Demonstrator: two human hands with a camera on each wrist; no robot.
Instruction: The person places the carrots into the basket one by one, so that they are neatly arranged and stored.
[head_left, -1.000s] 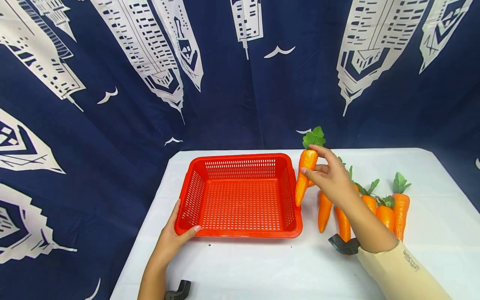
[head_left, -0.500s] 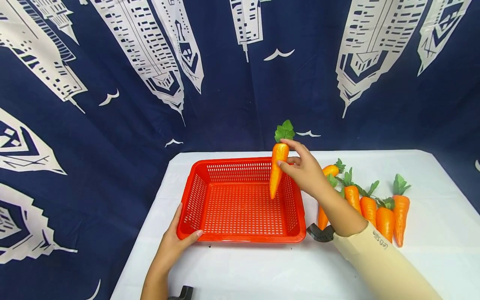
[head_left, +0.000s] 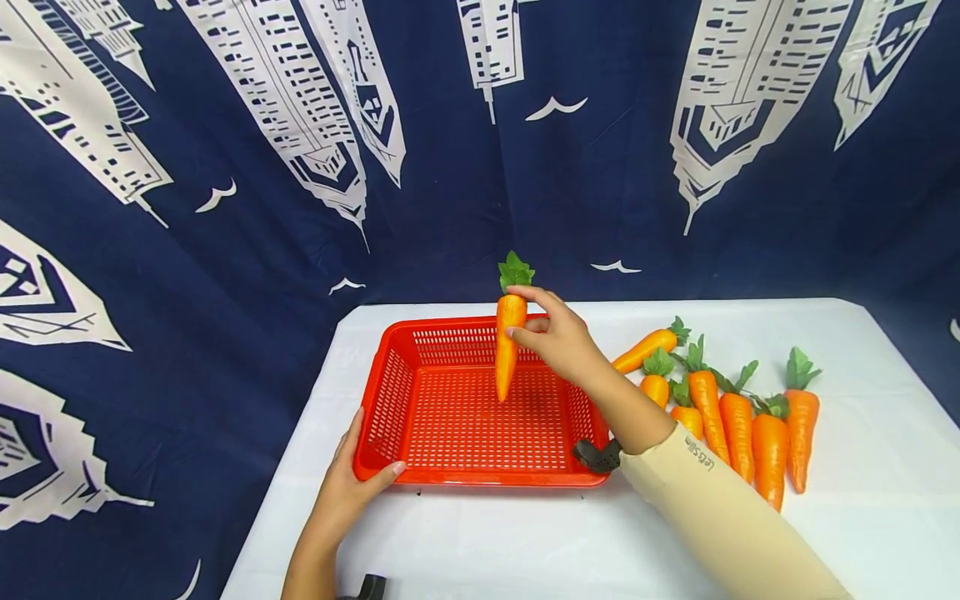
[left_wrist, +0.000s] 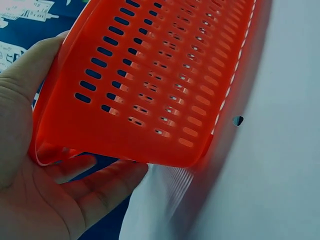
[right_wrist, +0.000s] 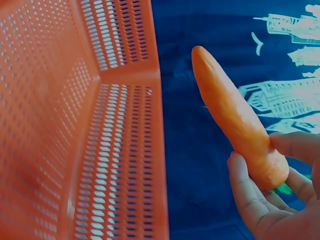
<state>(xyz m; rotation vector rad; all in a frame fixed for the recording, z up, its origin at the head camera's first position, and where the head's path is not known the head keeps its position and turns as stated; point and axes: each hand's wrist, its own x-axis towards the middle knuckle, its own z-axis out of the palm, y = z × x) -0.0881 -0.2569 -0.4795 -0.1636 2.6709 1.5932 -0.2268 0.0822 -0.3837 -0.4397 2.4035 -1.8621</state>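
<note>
My right hand pinches an orange carrot near its leafy top and holds it tip down over the red basket. In the right wrist view the carrot is between thumb and fingers, apart from the basket wall. My left hand grips the basket's near left corner. The left wrist view has its thumb over the rim and its fingers under the rim outside the perforated wall. No carrot lies on the visible basket floor.
Several more carrots with green leaves lie in a loose row on the white table to the right of the basket. Behind the table hangs a dark blue cloth printed with white buildings.
My right hand has carried the carrot leftward from beside the basket's right rim to over its middle. My left hand keeps its hold on the corner, almost unmoved.
</note>
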